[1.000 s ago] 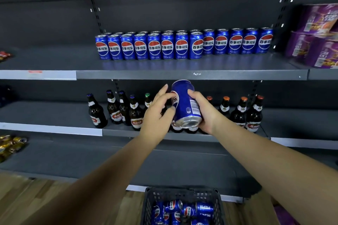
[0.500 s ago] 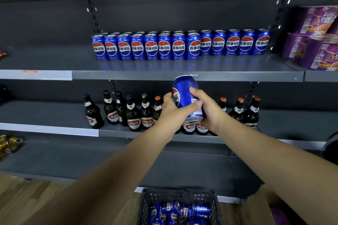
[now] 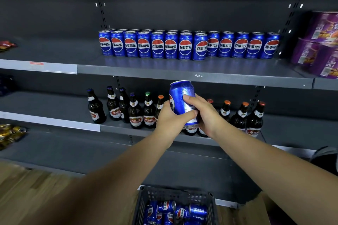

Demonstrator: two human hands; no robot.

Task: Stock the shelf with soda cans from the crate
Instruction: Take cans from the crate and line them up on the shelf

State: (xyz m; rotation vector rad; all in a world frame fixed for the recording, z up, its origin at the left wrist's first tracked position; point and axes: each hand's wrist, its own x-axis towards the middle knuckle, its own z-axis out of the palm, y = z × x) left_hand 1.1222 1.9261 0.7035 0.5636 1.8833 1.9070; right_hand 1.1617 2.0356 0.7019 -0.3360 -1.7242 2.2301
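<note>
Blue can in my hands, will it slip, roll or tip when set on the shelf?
The can looks smooth and shiny, so perhaps slippery. Upright it likely stands steady, like the row of cans on the shelf. On its side it would probably roll.

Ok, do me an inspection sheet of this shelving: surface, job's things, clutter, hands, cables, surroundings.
Surface: grey shelf holds upright Pepsi cans in a row, a second row behind part of it.
Job's things: held Pepsi can, upright, below the shelf edge; black crate on the floor with loose cans lying inside.
Clutter: beer bottles on the lower shelf; purple packs at right.
Hands: left hand and right hand both grip the held can.
Cables: nothing seen.
Surroundings: wooden floor.
</note>
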